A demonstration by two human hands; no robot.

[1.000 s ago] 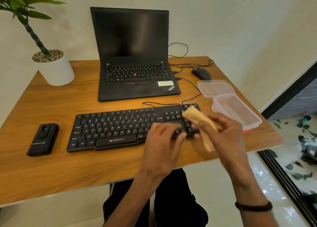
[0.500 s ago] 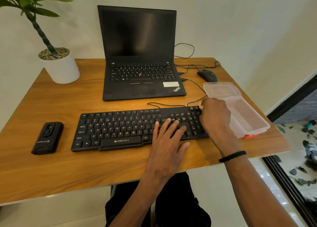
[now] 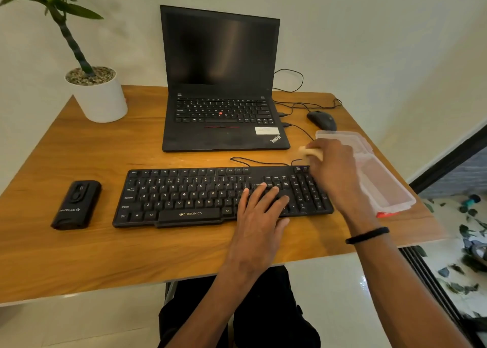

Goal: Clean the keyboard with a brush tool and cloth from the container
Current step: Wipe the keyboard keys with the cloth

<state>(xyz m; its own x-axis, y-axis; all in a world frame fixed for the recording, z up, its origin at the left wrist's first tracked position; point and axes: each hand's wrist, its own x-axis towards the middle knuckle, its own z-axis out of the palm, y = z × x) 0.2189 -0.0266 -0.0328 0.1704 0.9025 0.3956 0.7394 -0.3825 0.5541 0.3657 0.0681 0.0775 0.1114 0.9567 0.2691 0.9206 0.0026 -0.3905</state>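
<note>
Right hand curled round yellowish cloth, at keyboard's 1 o'clock corner. Left hand flat, fingers straight and slightly spread, pressing keys right of centre. Clear container at 3 o'clock of keyboard, near desk edge. Wooden desk against pale wall; laptop at 12 o'clock, mouse at 1, potted plant at 10, black case at 9. Glossy light floor below.

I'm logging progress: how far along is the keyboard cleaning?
Done: the clear plastic container is open. In hand: the right hand holds a yellowish cloth at the black keyboard's far right corner; the left hand steadies it. Left: remaining keys; no brush visible.
</note>
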